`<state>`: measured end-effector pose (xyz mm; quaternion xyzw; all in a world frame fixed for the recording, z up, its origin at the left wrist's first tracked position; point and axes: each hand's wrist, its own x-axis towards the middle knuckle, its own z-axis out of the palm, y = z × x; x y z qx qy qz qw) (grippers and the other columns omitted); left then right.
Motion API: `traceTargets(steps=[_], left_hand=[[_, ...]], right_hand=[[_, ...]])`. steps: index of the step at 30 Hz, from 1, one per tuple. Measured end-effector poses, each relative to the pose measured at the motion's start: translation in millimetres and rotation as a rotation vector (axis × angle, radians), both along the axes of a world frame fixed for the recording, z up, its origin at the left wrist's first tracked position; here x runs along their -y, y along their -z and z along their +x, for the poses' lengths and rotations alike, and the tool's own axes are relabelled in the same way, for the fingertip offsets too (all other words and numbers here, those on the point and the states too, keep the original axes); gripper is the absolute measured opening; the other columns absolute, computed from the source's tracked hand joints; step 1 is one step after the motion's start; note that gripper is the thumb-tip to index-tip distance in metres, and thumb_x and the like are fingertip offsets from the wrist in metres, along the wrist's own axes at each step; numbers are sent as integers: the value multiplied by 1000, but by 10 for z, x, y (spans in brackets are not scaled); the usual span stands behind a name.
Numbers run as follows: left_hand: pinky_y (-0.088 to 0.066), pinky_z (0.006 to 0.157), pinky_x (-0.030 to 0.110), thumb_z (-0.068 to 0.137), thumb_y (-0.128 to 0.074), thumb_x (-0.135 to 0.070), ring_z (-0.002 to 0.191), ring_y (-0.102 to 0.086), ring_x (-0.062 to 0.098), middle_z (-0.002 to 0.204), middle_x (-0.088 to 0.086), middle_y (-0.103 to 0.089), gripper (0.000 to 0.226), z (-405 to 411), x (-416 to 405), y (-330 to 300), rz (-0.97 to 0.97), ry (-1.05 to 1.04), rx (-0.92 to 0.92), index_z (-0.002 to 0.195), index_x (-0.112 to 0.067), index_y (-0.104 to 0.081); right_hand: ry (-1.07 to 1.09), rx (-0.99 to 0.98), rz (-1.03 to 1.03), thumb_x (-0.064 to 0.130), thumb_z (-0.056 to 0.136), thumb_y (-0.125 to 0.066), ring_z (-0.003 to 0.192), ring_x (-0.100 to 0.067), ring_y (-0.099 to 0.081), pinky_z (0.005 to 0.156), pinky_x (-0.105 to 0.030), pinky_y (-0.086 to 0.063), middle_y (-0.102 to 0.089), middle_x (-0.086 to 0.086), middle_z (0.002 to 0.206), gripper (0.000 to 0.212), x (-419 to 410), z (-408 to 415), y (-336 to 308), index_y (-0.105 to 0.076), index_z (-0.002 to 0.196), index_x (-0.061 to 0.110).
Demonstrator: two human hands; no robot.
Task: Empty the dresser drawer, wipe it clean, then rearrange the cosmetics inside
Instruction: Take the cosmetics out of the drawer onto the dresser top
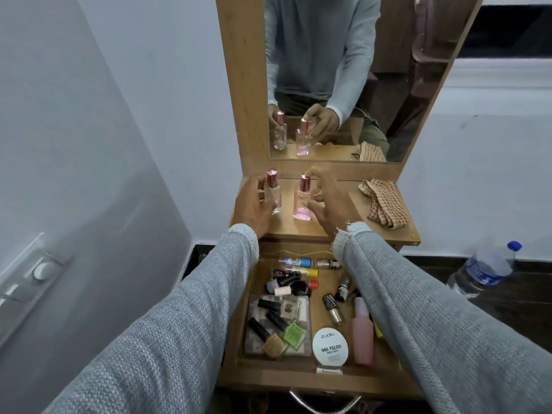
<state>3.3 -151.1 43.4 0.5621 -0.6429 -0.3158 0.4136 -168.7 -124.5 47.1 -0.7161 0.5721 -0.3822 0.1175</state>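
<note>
The open wooden drawer [301, 376] below me holds several nail polish bottles, a clear tray [304, 312], a round white nail polish remover tub [330, 345] and a tall pink bottle [363, 339]. On the dresser top [328, 234] stand a clear bottle [274, 195] and a pink perfume bottle [302, 201], both with rose caps. My left hand [251, 206] curls round the clear bottle from its left. My right hand [327, 201] holds the pink bottle, one fingertip at the cap and the thumb on its side.
A checked brown cloth [385, 206] lies crumpled on the right of the dresser top. The mirror [343, 70] stands right behind the bottles. A plastic water bottle [481, 270] lies on the dark floor to the right. A switch panel [35, 273] is on the left wall.
</note>
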Motion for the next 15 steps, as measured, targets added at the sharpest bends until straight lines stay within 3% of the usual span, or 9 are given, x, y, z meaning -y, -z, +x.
traceTargets(steps=[4, 12, 15], left_hand=[[-48, 102, 42, 85, -70, -8, 115, -57, 20, 125, -1, -60, 40, -1, 34, 91, -5, 0, 23, 121, -19, -53], [-48, 101, 39, 84, -72, -10, 113, -57, 21, 124, 0, -61, 43, 10, 60, 153, 9, -2, 30, 122, -17, -53], [-50, 95, 33, 82, -74, -14, 105, -59, 18, 117, -1, -63, 40, 36, 52, 197, 12, 3, 43, 117, -16, -55]], right_hand=[[17, 26, -33, 3, 81, -68, 84, -17, -63, 75, -39, -58, -50, 4, 105, 58, 27, 17, 73, -40, 126, 26], [78, 98, 8, 9, 78, -74, 84, -14, -63, 79, -36, -57, -55, 1, 93, 59, 41, 35, 167, -42, 127, 21], [132, 80, 109, 16, 80, -74, 84, -16, -62, 80, -40, -56, -59, 2, 95, 43, 55, 41, 268, -50, 115, 19]])
